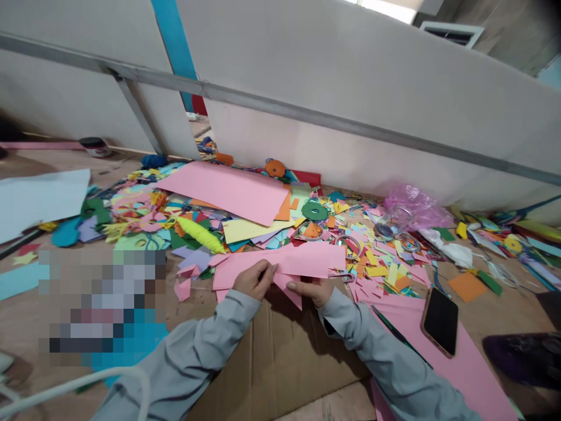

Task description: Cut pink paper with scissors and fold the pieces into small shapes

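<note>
My left hand [254, 279] pinches a piece of pink paper [307, 261] between thumb and fingers. With its thumb on top, my right hand [314, 290] grips the same paper near its lower right. A pointed pink flap hangs between the two hands. More pink paper [228, 270] lies just beyond my left hand. A metal loop, like a scissors handle [342, 277], shows beside my right hand; whether that hand touches it I cannot tell. Brown cardboard [280, 362] lies beneath both hands.
Paper scraps [372, 257] in many colours cover the surface ahead. A large pink sheet [228, 190] and yellow-green yarn [199, 234] lie among them. At right, a phone [440, 321] and a dark green pencil-like stick [398, 332] rest on pink paper. A white panel [307, 134] stands behind.
</note>
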Demonstrator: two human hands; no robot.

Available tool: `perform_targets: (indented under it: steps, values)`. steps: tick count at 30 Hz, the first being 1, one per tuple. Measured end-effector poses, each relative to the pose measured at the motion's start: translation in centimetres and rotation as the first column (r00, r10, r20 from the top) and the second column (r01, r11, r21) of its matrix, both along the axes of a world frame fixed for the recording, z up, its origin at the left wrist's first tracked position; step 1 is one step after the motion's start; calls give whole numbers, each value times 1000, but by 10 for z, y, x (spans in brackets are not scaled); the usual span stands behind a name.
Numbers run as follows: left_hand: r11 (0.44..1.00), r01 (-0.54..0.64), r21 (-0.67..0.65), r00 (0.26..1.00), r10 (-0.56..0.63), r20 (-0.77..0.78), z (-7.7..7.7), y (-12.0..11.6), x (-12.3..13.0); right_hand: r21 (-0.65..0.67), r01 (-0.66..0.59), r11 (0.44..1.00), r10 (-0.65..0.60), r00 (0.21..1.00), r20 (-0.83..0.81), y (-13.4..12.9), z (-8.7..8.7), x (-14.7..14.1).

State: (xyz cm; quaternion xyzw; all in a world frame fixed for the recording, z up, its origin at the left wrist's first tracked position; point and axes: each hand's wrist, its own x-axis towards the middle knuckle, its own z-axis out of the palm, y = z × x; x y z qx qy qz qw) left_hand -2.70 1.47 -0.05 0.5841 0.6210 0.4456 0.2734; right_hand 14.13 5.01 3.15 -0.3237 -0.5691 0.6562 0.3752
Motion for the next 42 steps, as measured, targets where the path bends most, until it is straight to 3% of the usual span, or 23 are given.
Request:
perform_targets:
  steps: [4,8,11,16,27,30,36,42]
  values:
    - [999,47,26,999,-47,-1,4,-2,3,-81,181,980,-181,984,5,-2,0,-2]
    - [977,150,-151,953,-103,284,7,-4,6,-107,338,935,-327,939,109,-2,2,1]
    - [940,196,-278,867,-34,497,6,-3,5,-94,358,929,-345,929,137,-1,4,3]
    - [908,305,-287,766,-55,640,3,0,2,-119,327,938,-321,945,65,0,4,2]
    - [888,359,-289,775,-111,622,6,-3,4,-137,340,930,-303,924,233,-4,13,3]
    - [890,358,-281,779,-119,615,6,-4,5,-139,345,928,-312,925,215,-5,13,3]
    - [913,291,-286,831,-92,549,6,-5,9,-112,302,947,-287,949,133,-2,4,3]
    - [931,257,-259,873,-109,475,4,-5,9,-45,320,946,-306,932,193,5,-11,5]
